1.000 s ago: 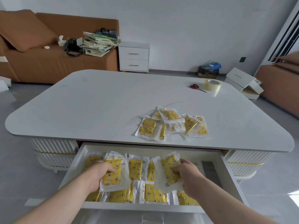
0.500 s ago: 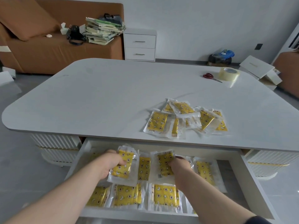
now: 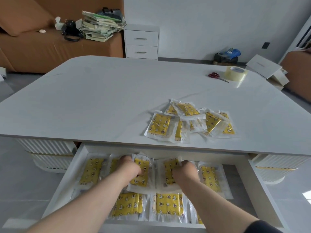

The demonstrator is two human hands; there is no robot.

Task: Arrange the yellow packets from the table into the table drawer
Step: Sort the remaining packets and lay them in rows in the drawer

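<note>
The white table drawer (image 3: pixel 262 195) is pulled out below the tabletop, with several yellow packets lying flat in rows inside it. My left hand (image 3: pixel 129 169) grips one yellow packet (image 3: pixel 143 172) in clear wrap, low over the back row. My right hand (image 3: pixel 185 170) holds a second yellow packet (image 3: pixel 168 172) right beside it. Both packets are nearly down among the others. A loose pile of yellow packets (image 3: pixel 188 121) lies on the white table (image 3: pixel 101 98) near its front edge, right of centre.
Red-handled scissors (image 3: pixel 217 76) and a roll of clear tape (image 3: pixel 235 73) sit at the table's far right. Behind the table stand a brown sofa (image 3: pixel 33 47) with stacked books (image 3: pixel 101 27) and a white two-drawer cabinet (image 3: pixel 142 42).
Both hands have lowered their packets from above the drawer down into its back row. The camera has moved closer and tilted down.
</note>
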